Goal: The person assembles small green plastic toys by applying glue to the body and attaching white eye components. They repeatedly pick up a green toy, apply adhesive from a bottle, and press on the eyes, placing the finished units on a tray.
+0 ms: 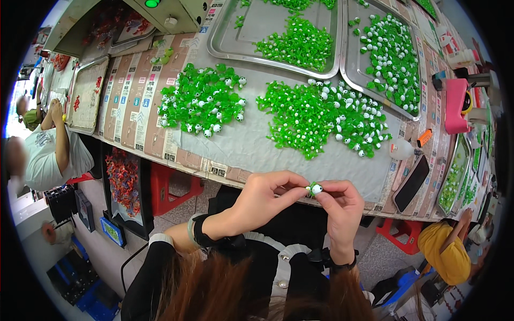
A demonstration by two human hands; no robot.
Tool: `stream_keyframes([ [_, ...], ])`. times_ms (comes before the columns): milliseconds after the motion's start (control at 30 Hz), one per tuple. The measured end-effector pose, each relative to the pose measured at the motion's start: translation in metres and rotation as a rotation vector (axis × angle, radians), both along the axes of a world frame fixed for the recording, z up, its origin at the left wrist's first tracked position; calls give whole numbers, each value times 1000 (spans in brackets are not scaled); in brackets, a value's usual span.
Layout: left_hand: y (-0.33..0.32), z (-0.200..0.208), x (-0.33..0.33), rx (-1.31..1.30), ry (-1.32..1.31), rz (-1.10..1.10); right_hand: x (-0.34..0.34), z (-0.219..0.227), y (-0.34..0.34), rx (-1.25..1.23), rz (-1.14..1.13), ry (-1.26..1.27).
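By the near edge of the tabletop (142, 120), the left hand (262, 195) and right hand (341, 209) pinch 1 green-and-white piece (315, 189) between their fingers (289, 198), probably for fine control, with 3 green piles (203, 101) beyond, seemingly for easy reach.

Bright, diffuse light covers the worktable (134, 99); the green-and-white figurine (315, 189) is fairly crisp; soft sheen marks a large metal tray (238, 43); the far-left background (25, 75) is washed out; fisheye curvature bends lines near black corners.
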State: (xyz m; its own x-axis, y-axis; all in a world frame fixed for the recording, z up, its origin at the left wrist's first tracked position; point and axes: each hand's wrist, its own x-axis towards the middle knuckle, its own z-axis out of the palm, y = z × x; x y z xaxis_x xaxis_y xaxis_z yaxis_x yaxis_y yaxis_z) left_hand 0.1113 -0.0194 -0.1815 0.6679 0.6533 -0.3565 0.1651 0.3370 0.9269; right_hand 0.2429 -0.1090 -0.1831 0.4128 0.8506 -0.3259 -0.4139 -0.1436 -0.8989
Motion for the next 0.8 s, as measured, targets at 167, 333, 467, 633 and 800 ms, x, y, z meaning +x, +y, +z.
stream_keyframes([
  [167, 2, 6, 0, 255, 26, -20, 0, 5, -1, -79, -9, -34],
  [333, 0, 4, -1, 394, -2, -3, -3, 2, -1, -45, -18, -95],
  [467, 1, -2, -1, 604, -38, -73, -3, 0, -5, -59, 3, -79],
  [633, 2, -9, -1, 718, -116, -92, -2, -3, -8, -12, 13, -70],
  [800, 2, -7, -1, 693, -185, -86, -3, 2, -11, 52, 0, -167],
])
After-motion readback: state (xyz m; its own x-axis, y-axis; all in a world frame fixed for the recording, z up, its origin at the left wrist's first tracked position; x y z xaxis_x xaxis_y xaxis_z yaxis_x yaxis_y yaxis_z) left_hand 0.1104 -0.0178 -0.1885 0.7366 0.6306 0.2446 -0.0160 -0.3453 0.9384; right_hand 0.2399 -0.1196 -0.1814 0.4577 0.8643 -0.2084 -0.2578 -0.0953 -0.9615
